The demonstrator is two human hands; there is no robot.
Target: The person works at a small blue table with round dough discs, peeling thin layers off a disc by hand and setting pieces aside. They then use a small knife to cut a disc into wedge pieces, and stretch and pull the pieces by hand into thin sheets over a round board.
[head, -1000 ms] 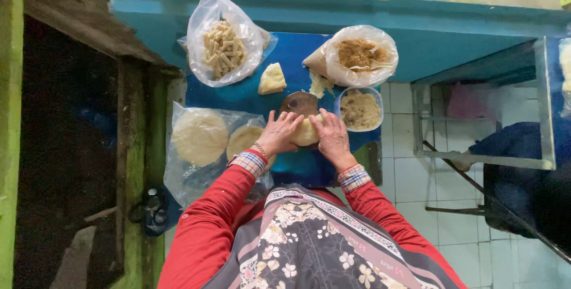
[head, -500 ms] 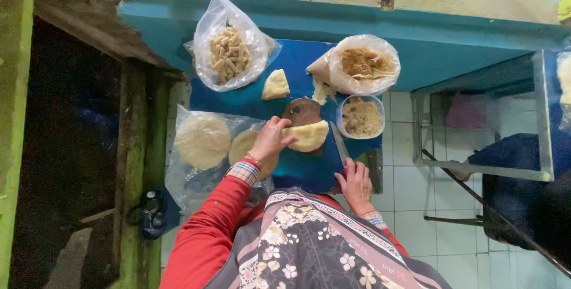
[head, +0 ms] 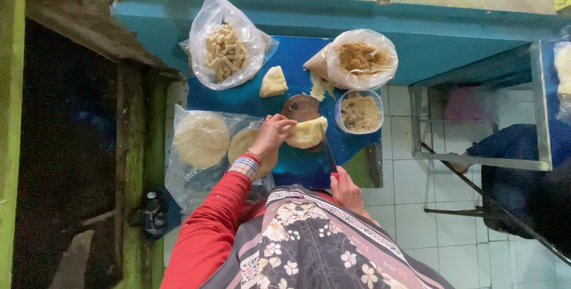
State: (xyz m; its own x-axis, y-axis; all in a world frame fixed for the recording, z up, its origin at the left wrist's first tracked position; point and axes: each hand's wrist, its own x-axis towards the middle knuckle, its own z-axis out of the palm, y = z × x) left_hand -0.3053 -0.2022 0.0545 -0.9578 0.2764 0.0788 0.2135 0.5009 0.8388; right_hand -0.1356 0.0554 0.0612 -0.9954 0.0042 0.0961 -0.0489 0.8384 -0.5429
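**Left hand on the dough, right hand on the knife**

While the left arm, in a red sleeve with a checked cuff, reaches forward over the blue board [head: 279, 164], the left hand [head: 270, 136] bends at the wrist and pinches the near edge of a folded dough piece [head: 307, 132] between thumb and fingertips; the dough lies on the board, partly over a round dark disc [head: 299, 107], and just beside a small tub [head: 359, 112] of brownish filling; the right hand [head: 346, 191] is drawn back close to the body, low at the board's near edge, its fingers closed about the red handle of a knife [head: 328, 149]; the thin blade runs up from the hand toward the dough, its tip near the dough's right side; whether the blade touches the dough cannot be told.

Left of the left hand, flat dough rounds [head: 201, 139] lie on clear plastic; farther up the board stand an open bag [head: 225, 48] of pale tube-shaped pieces, a loose wedge [head: 273, 82] of dough, and a second bag [head: 361, 58] holding brown crumbly filling; a flowered apron covers the person's front at the bottom of the view.
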